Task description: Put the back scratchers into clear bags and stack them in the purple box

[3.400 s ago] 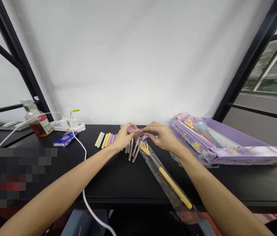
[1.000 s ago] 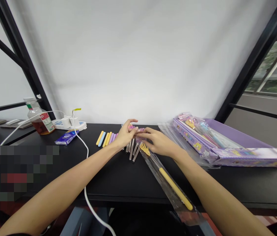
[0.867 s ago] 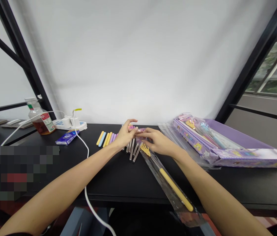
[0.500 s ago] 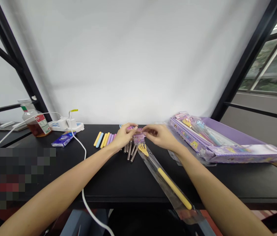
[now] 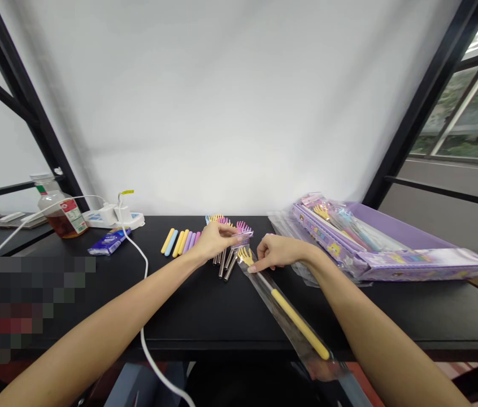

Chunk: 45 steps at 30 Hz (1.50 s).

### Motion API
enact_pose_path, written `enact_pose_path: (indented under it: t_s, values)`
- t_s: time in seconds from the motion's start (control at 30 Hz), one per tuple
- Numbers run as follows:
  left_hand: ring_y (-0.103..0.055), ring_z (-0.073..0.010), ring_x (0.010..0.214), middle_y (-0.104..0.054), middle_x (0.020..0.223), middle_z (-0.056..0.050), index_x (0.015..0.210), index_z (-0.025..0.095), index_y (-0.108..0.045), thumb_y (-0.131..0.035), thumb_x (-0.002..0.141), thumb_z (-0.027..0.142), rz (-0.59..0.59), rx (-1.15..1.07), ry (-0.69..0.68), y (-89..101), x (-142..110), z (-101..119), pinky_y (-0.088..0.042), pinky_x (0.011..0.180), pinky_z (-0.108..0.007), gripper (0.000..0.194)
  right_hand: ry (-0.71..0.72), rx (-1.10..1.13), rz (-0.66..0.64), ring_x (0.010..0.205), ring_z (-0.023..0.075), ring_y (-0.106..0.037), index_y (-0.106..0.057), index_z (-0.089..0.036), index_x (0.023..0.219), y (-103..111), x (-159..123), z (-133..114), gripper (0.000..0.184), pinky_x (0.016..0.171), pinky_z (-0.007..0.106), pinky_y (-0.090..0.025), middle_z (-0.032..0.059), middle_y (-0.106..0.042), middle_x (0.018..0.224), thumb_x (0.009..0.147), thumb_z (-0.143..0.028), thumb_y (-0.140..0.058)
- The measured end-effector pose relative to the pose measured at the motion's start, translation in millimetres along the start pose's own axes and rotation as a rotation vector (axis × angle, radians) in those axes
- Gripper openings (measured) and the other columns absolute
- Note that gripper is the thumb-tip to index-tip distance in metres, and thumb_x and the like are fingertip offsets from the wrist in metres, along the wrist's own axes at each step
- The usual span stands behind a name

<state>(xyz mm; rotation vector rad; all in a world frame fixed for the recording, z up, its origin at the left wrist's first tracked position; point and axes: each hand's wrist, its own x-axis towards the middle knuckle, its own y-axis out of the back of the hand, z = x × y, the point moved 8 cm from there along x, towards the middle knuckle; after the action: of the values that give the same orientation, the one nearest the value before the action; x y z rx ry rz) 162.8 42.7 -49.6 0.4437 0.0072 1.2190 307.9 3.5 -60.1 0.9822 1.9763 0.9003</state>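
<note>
A back scratcher with a yellow claw and yellow handle [image 5: 300, 325] lies inside a clear plastic bag [image 5: 321, 370], slanting toward the table's front edge. My left hand [image 5: 216, 242] pinches the bag's top end, where a purple printed header [image 5: 243, 239] shows. My right hand [image 5: 283, 251] has curled fingers, with a small pink bit showing above them; what they hold is unclear. Its thumb tip touches the bag beside the yellow claw [image 5: 246, 257]. Behind my left hand lie several other back scratchers [image 5: 222, 268] with coloured claws, metal shafts and pastel handles [image 5: 180, 243], partly hidden.
A purple cardboard box [image 5: 391, 226] with bagged back scratchers stands at right, clear bags [image 5: 290, 232] beside it. At left are a bottle [image 5: 63, 215], a power strip [image 5: 133, 219], a blue packet [image 5: 108, 241] and a white cable [image 5: 144, 282] crossing the black table [image 5: 205, 316].
My right hand has left the bag's top and come down toward the yellow claw, thumb on the bag. My left hand keeps its pinch at the header. More claws show behind it.
</note>
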Motion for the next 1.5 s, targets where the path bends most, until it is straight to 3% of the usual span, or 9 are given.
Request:
enact_pose_path:
  t_s: [0.13, 0.27, 0.5, 0.6, 0.8, 1.03, 1.17, 1.3, 1.5]
  values:
    - [-0.07, -0.0218, 0.091, -0.073, 0.089, -0.007, 0.09, 0.016, -0.065, -0.074, 0.08, 0.04, -0.009, -0.07, -0.12, -3.4, -1, 12, -0.055, 0.086, -0.036, 0.027, 0.01, 0.08, 0.053, 0.048, 0.0117, -0.05, -0.061, -0.017, 0.063, 4, 3, 0, 0.055, 0.049, 0.027, -0.038, 0.0024, -0.061, 0.058, 0.066, -0.071, -0.071]
    - [-0.07, -0.0196, 0.088, -0.07, 0.085, -0.004, 0.099, 0.019, -0.054, -0.069, 0.084, 0.046, -0.009, -0.248, -0.067, -3.9, -1, 11, -0.058, 0.076, -0.034, 0.034, 0.13, 0.202, 0.067, 0.051, 0.0119, -0.052, -0.059, -0.016, 0.062, 6, 0, -10, 0.052, 0.051, 0.027, -0.038, 0.003, -0.061, 0.061, 0.074, -0.067, -0.067]
    - [-0.069, -0.0181, 0.079, -0.07, 0.093, -0.005, 0.122, 0.019, -0.052, -0.088, 0.063, 0.028, 0.062, -0.311, -0.005, 6.8, -5, 15, -0.059, 0.067, -0.029, 0.07, 0.338, 0.345, 0.2, 0.051, 0.0087, -0.042, -0.055, -0.017, 0.067, 14, 1, -25, 0.046, 0.051, 0.025, -0.032, -0.005, -0.045, 0.056, 0.08, -0.059, -0.067]
    - [-0.069, -0.0181, 0.077, -0.069, 0.092, -0.004, 0.125, 0.02, -0.051, -0.089, 0.061, 0.027, 0.124, -0.341, -0.026, 14.5, -5, 18, -0.058, 0.063, -0.028, 0.075, 0.302, 0.407, 0.238, 0.052, 0.0089, -0.042, -0.058, -0.017, 0.07, 17, 1, -23, 0.046, 0.05, 0.025, -0.035, -0.0045, -0.048, 0.057, 0.077, -0.061, -0.069]
    - [-0.07, -0.0172, 0.077, -0.07, 0.089, -0.002, 0.13, 0.023, -0.045, -0.087, 0.063, 0.028, 0.344, -0.419, -0.11, 41.8, -6, 20, -0.06, 0.069, -0.03, 0.08, 0.203, 0.444, -0.014, 0.059, 0.0142, -0.059, -0.065, -0.016, 0.071, 2, -8, -22, 0.044, 0.062, 0.028, -0.049, 0.0017, -0.065, 0.063, 0.07, -0.058, -0.077]
    - [-0.07, -0.0171, 0.079, -0.072, 0.092, -0.006, 0.106, 0.015, -0.057, -0.089, 0.062, 0.032, 0.23, -0.484, -0.026, 29.9, -3, 10, -0.059, 0.078, -0.033, 0.057, 0.226, 0.416, 0.068, 0.061, 0.016, -0.063, -0.064, -0.016, 0.073, 8, -10, -29, 0.046, 0.065, 0.029, -0.05, 0.0034, -0.069, 0.068, 0.075, -0.062, -0.07]
    - [-0.07, -0.0171, 0.076, -0.073, 0.087, -0.006, 0.103, 0.014, -0.059, -0.089, 0.062, 0.032, 0.152, -0.533, -0.028, 12.0, -5, 18, -0.059, 0.078, -0.034, 0.055, 0.229, 0.513, 0.226, 0.061, 0.0151, -0.062, -0.063, -0.018, 0.088, 23, -15, -29, 0.043, 0.061, 0.028, -0.049, 0.0024, -0.068, 0.071, 0.078, -0.06, -0.07]
    - [-0.073, -0.0195, 0.081, -0.074, 0.091, -0.009, 0.117, 0.016, -0.054, -0.087, 0.068, 0.036, 0.059, -0.517, -0.013, -0.9, 0, 35, -0.058, 0.084, -0.036, 0.062, 0.225, 0.461, 0.465, 0.063, 0.0133, -0.055, -0.062, -0.017, 0.078, 50, -36, -13, 0.041, 0.057, 0.026, -0.043, 0.001, -0.061, 0.07, 0.08, -0.058, -0.067]
    - [-0.073, -0.0233, 0.085, -0.074, 0.099, -0.013, 0.118, 0.019, -0.057, -0.069, 0.085, 0.043, -0.2, -0.116, 0.002, -49.3, 20, 58, -0.059, 0.073, -0.035, 0.043, 0.03, 0.246, 0.906, 0.065, 0.0154, -0.052, -0.071, -0.016, 0.086, 117, -93, 55, 0.04, 0.061, 0.028, -0.039, 0.0026, -0.062, 0.072, 0.079, -0.055, -0.065]
